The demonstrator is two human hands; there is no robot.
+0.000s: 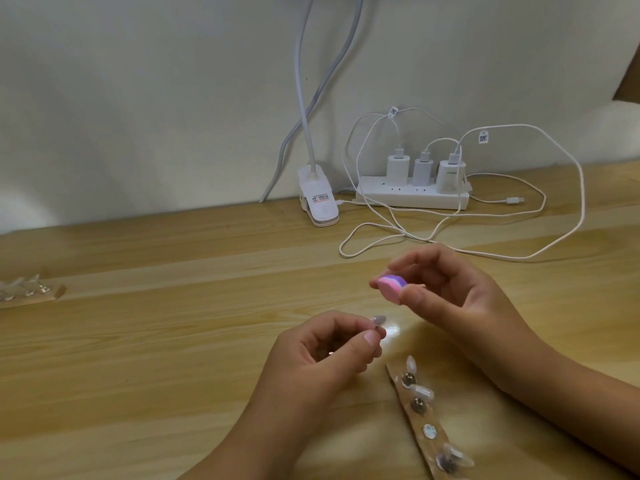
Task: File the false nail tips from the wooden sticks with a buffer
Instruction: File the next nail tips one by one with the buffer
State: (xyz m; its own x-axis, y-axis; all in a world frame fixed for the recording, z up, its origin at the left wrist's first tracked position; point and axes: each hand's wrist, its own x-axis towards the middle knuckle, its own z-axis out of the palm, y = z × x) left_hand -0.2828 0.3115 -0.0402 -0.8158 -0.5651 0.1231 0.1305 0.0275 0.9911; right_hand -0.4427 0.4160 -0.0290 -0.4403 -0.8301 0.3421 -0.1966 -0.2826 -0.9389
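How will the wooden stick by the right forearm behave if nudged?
The wooden stick lies flat on the table, so it would probably slide, not roll. It looks thin, likely light. Its protruding nail tips might snag or pop loose.

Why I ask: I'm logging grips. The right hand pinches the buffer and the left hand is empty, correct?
Not quite. The head view shows the left hand pinching a nail tip, not empty; the right hand does pinch the buffer.

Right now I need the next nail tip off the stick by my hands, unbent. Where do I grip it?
Probably the nail tip at the stick's far end: pinch its free end by the side edges, coming from the far side, since it juts past the stick there.
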